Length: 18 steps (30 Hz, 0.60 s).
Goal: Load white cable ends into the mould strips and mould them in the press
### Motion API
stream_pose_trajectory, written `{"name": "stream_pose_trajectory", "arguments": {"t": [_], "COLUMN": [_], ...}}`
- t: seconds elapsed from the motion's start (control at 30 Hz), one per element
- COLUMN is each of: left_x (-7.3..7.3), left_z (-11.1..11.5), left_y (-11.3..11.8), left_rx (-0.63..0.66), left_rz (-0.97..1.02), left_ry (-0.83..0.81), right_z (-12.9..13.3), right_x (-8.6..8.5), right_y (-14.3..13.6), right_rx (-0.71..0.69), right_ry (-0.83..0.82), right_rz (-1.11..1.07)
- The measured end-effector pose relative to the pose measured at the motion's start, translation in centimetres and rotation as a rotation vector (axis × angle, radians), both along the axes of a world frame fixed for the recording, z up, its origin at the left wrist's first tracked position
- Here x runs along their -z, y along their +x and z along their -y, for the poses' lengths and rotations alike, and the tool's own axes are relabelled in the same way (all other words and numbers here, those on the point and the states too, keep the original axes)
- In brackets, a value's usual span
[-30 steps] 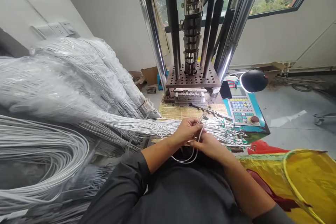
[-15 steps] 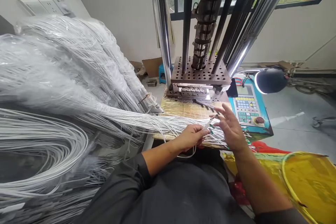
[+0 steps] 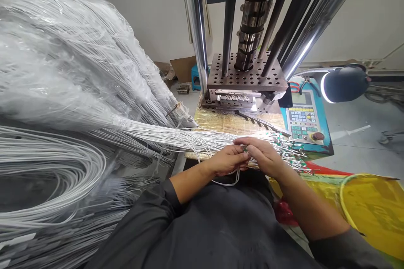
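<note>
Between the fingers of my left hand [image 3: 227, 160] are a few thin white cables [image 3: 232, 184], which loop down below it. My right hand [image 3: 265, 158] meets it from the right, with thumb and fingers closed round the cable ends. A bit of green shows where the two hands meet; the rest of the ends is hidden by my fingers. Under and behind both hands lies a thick bundle of white cables [image 3: 167, 135] across the bench. Green-tipped cable ends [image 3: 288, 151] fan out to the right of my right hand.
Ahead stands a press with a perforated metal plate [image 3: 246, 77]. A long toothed metal strip [image 3: 263, 122] lies before it. To the right are a control panel [image 3: 303, 115], a lamp [image 3: 345, 84] and a yellow bag [image 3: 372, 206]. Plastic-wrapped cable bundles [image 3: 72, 50] fill the left.
My right hand has moved left and its spread fingers have closed at the cable ends beside my left hand. My left hand keeps its hold. The view has tipped downward.
</note>
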State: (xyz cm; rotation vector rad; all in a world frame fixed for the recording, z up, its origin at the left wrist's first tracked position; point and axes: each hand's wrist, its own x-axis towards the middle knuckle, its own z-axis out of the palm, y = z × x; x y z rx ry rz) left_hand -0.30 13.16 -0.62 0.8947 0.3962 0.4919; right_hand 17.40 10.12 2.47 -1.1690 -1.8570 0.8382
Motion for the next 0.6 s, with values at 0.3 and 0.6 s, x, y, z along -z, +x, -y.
{"name": "stream_pose_trajectory", "arguments": {"t": [0.3, 0.6], "left_x": [0.6, -2.3], "left_z": [-1.3, -3.4], "left_y": [-0.3, -2.6], "left_rx": [-0.215, -0.343], "left_rz": [-0.170, -0.191], "left_ry": [-0.027, -0.029], "right_z": [-1.7, -10.0], "right_x": [0.9, 3.2], "right_y": [6.3, 14.0], "right_rx": [0.302, 0.353], "right_ry": [0.104, -0.275], "right_rz": [0.179, 0.880]}}
